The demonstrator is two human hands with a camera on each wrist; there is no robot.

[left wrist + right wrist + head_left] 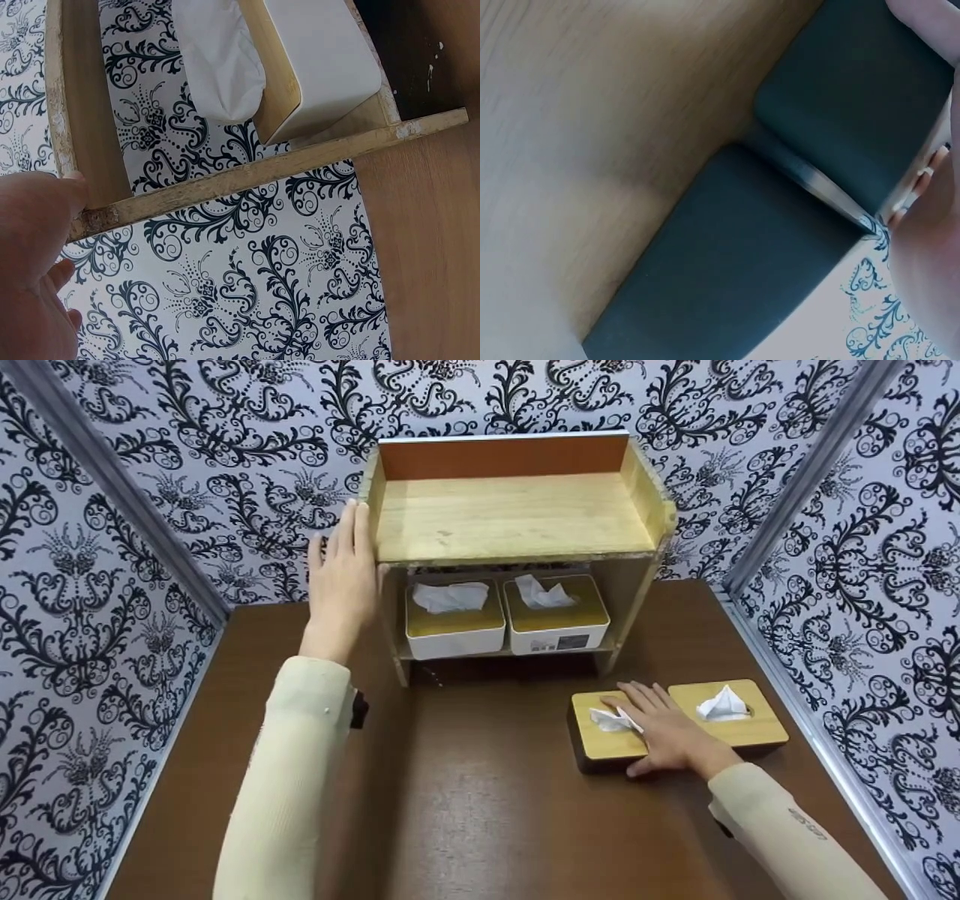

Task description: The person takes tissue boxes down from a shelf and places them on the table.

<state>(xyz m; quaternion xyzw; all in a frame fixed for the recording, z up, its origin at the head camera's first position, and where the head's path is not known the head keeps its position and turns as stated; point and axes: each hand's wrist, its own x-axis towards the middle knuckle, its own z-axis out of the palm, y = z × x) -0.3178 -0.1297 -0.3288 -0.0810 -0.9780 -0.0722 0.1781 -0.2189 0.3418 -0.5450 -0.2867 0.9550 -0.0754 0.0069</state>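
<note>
A wooden shelf unit (517, 517) stands at the back of the table. My left hand (341, 585) rests along its left side with straight fingers; in the left wrist view the thumb (64, 187) touches the wooden edge. On the right, my right hand (664, 735) spans a dark tissue box (607, 746) with a wooden lid. Its thumb (930, 22) lies against the front side while the fingers reach across the lid to the far edge. Beside it sits a second dark tissue box (750, 731). Both have white tissue sticking out.
On the unit's lower shelf stand two white tissue boxes (455, 643) (559, 640) with wooden lids, side by side. Patterned walls (225, 495) enclose the brown table (480, 810) at the back and both sides. Metal strips (817, 757) run along the table's side edges.
</note>
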